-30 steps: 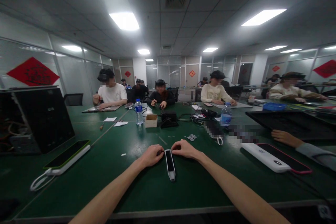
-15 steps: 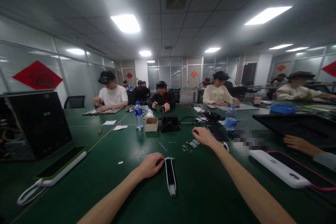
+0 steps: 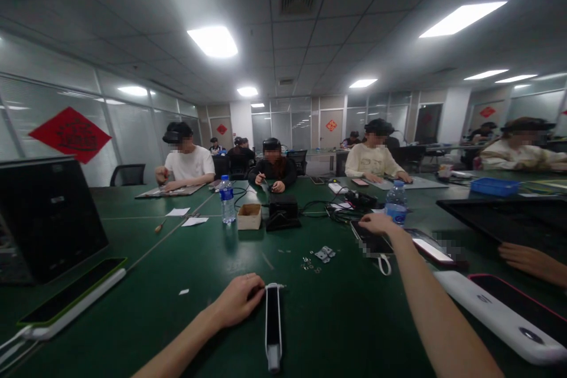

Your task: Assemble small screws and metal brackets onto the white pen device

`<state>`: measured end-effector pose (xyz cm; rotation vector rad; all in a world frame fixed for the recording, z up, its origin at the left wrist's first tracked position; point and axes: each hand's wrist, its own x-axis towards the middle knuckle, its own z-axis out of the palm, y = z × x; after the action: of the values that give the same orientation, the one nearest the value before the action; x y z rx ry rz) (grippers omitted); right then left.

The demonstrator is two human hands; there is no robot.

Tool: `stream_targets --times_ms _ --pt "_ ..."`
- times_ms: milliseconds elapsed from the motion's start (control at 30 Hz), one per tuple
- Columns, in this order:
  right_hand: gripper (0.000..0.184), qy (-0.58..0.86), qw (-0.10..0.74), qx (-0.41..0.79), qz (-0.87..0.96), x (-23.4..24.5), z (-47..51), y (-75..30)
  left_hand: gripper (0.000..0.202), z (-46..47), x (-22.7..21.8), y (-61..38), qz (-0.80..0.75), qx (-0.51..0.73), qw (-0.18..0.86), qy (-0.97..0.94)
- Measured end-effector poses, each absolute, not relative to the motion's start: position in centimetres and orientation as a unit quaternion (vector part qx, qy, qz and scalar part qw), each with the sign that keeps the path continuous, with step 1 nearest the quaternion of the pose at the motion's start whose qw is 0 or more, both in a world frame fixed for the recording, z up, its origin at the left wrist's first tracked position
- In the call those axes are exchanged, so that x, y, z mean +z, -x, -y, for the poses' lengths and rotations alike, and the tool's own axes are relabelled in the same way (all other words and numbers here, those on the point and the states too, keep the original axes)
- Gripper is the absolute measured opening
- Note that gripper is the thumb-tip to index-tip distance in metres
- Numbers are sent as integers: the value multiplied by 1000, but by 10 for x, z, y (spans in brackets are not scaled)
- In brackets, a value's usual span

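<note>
My left hand rests on the green table, its fingers curled together and their tips hidden. Right beside those fingers lies a slim white-framed device with a dark face; whether they touch cannot be told. My right hand reaches out over a dark flat phone-like device, with fingers extended and bent down at its far edge. A white strap loop hangs from that device's near end. Between my hands lie small metal brackets and several loose rings.
Ahead stand a water bottle, a small cardboard box and a black box. Another bottle is just beyond my right hand. A neighbour's hand rests by a black tray. A white power-bank-like case lies nearby.
My right hand has moved right, from beside the metal pieces to over the dark phone-like device. The whole view has shifted slightly; my left hand stays beside the slim device.
</note>
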<state>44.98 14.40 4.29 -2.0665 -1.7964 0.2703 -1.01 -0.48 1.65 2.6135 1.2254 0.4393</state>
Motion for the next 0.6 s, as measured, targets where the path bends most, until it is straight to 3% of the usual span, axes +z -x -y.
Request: stream_targets --times_ms 133,367,600 --pt "23 752 200 115 617 55 -135 -468 24 5 20 8 -404 153 114 -895" --pt "30 781 223 325 485 37 -103 -489 31 -3 18 8 -392 146 125 -899" --pt "20 728 259 430 467 29 -95 -488 33 -5 18 9 -396 143 121 -899"
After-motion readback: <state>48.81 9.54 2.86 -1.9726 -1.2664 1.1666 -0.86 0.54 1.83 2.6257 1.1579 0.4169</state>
